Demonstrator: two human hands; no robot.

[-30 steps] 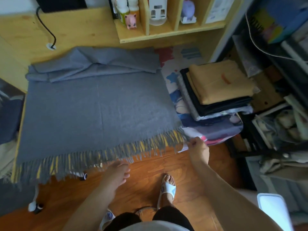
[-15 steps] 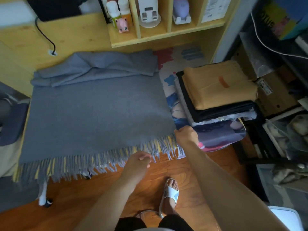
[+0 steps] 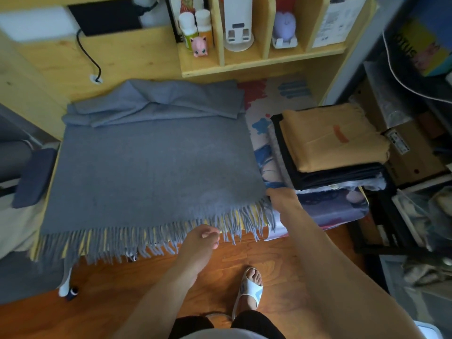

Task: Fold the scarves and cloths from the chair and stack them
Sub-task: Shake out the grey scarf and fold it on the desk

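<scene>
So, grey scarf [image 3: 151,167] lies spread flat on the desk [image 3: 49,69], fringe hanging over the near edge. Right hand [image 3: 283,199] grips its near right corner. Left hand [image 3: 203,243] sits just below the fringe, fingers loosely curled, pinching nothing visible. Folded stack [image 3: 327,148] lies just right of the scarf.

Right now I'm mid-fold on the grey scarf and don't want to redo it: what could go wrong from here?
1. The right hand holds only the fringed corner of the grey scarf; the left hand grips nothing, so lifting may skew the fold.
2. The far end is bunched and may fold in creased.
3. The folded stack sits close alongside; a swing could knock it.
</scene>
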